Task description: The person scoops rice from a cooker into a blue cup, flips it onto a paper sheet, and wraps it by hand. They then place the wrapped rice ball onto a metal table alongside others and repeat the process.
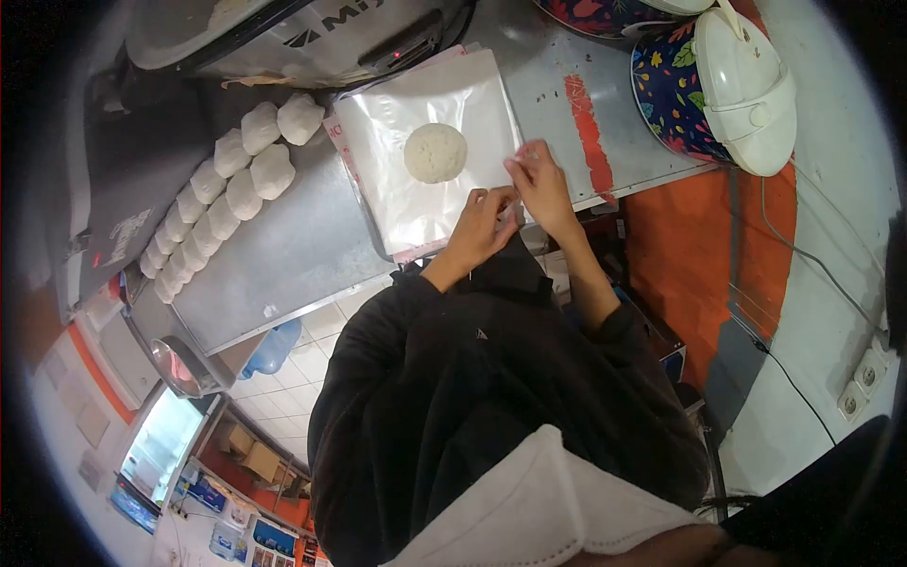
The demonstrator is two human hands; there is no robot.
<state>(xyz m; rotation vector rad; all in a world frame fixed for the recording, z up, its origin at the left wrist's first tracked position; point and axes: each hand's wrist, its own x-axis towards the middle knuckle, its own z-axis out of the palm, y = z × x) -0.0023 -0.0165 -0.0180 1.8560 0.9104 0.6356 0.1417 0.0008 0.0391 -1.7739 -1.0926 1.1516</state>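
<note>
A round, pale, slightly lumpy dough ball [436, 153] rests on a stack of shiny clear plastic sheets [383, 123], some with red print showing at the edge. My left hand [484, 227] is at the lower right corner of the stack, its fingers bent and pinched at the plastic. Just beside it, my right hand [542, 189] has thumb and fingers curled together on the right edge of the top sheet. The exact grip of the fingertips is small and partly hidden. Neither hand touches the dough.
Two rows of white rounded lumps [244, 194] line the metal table [293, 241] on the left. A large machine [312, 42] stands behind the sheets. Patterned containers with white lids [746, 90] are at upper right. A metal pan [179, 367] sits at lower left.
</note>
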